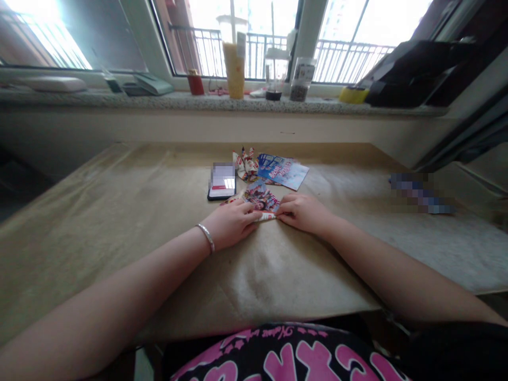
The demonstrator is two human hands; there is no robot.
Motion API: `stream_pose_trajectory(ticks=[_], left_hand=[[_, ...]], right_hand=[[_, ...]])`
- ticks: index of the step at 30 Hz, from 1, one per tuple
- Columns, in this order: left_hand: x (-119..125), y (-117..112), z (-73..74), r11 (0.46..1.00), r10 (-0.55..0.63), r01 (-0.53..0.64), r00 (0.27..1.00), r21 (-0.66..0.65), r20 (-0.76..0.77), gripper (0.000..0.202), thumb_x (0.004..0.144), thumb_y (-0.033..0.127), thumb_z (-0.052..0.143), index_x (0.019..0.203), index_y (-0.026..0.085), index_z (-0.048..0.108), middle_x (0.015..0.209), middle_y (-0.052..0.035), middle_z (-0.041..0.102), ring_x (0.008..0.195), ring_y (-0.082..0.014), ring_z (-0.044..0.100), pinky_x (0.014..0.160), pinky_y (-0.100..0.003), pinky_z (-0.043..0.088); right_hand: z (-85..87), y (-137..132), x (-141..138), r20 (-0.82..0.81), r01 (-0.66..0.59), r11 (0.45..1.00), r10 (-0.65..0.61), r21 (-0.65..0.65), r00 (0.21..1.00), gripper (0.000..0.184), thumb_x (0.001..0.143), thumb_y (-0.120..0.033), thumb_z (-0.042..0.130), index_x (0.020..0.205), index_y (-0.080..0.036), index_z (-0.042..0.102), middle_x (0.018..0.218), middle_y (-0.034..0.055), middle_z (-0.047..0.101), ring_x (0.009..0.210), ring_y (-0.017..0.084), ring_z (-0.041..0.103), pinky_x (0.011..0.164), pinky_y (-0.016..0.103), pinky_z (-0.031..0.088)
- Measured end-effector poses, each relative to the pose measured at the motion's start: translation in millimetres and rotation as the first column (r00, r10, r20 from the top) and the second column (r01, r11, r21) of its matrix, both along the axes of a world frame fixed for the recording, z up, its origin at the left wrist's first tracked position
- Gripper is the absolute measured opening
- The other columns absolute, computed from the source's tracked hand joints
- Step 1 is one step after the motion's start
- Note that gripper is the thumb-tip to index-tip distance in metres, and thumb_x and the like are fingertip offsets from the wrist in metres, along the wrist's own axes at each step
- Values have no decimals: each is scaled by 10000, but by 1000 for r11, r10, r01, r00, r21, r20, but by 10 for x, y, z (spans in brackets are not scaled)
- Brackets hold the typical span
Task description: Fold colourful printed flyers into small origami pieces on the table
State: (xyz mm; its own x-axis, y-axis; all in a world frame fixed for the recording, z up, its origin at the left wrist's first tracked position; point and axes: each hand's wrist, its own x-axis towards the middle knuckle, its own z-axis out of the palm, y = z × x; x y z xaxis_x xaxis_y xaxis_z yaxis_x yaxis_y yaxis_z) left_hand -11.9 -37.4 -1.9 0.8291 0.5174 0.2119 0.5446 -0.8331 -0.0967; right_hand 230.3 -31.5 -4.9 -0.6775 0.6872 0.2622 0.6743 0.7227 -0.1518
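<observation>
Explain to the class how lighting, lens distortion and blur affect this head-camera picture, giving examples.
In the head view, the window is blown out to white and glare washes over the railing; the brown paper bows outward from wide-angle distortion; the phone screen is pixelated; the left hand and right hand are fairly sharp under softer light.

Glossy printed paper (pixel 260 200), matt brown paper (pixel 119 222) (wrinkled).

Nothing readable on printed paper (pixel 260 198) or shirt (pixel 286 355)
</observation>
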Motion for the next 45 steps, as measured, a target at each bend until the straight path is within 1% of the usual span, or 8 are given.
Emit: stream_pose_trajectory(ticks=[3,8,12,17,22,28,36,45], left_hand=[[6,-13,16,1000,3,-2,1000,8,-27,319,909,274,468,1193,201,592,1061,-104,601,976,-243,540,898,-428,464],[37,-37,38,999,4,-2,998,37,-70,287,902,255,464,1121,156,621,1086,-119,600,977,-255,540,876,-416,473],[46,-29,32,998,-21,26,995,52,-99,284,899,236,455,1101,123,620,1104,-118,602,982,-249,546,891,-393,471],[57,-38,64,1000,-7,9,992,10,-127,304,905,269,447,1115,127,616,1035,-116,615,951,-248,561,874,-397,477],[64,-75,121,999,2,-9,989,-43,-147,354,905,279,433,1194,136,578,1039,-132,616,992,-263,567,872,-410,481],[30,-72,119,999,-36,32,992,-36,-122,401,892,222,418,1279,206,521,1031,-107,612,951,-227,572,865,-388,471],[17,-49,78,998,-60,60,990,-4,-129,363,881,218,413,1207,183,570,1024,-124,599,939,-239,563,850,-391,467],[37,-79,127,999,-31,26,986,-33,-164,398,843,217,459,1226,196,563,1060,-119,592,975,-246,555,858,-392,467]], right_hand=[[-2,-9,-5,13,-18,999,18,37,1000,166,857,-230,545,853,-202,708,828,48,663,774,156,589,714,269,425],[-53,5,-10,1,-132,984,133,122,991,193,859,-185,523,907,-197,709,863,59,685,834,183,573,779,296,443],[-86,15,-11,-1,-188,972,190,142,982,219,861,-159,510,945,-199,708,874,65,684,843,180,573,786,294,450],[-47,-2,-36,11,-180,972,180,151,984,208,852,-150,517,899,-190,716,816,66,662,798,165,570,749,277,442],[4,-35,-77,101,-183,969,168,168,981,231,878,-165,486,905,-182,715,810,76,659,797,171,564,744,285,429],[-30,-25,-46,44,-180,974,175,140,983,236,862,-157,497,966,-200,705,862,57,672,819,165,586,748,270,436],[-20,-11,-43,80,-201,970,192,135,978,243,864,-182,493,987,-212,700,851,59,655,815,173,569,724,276,425],[80,-9,-2,162,-230,963,207,138,965,219,870,-207,487,874,-194,706,810,58,654,767,167,560,687,275,410]])
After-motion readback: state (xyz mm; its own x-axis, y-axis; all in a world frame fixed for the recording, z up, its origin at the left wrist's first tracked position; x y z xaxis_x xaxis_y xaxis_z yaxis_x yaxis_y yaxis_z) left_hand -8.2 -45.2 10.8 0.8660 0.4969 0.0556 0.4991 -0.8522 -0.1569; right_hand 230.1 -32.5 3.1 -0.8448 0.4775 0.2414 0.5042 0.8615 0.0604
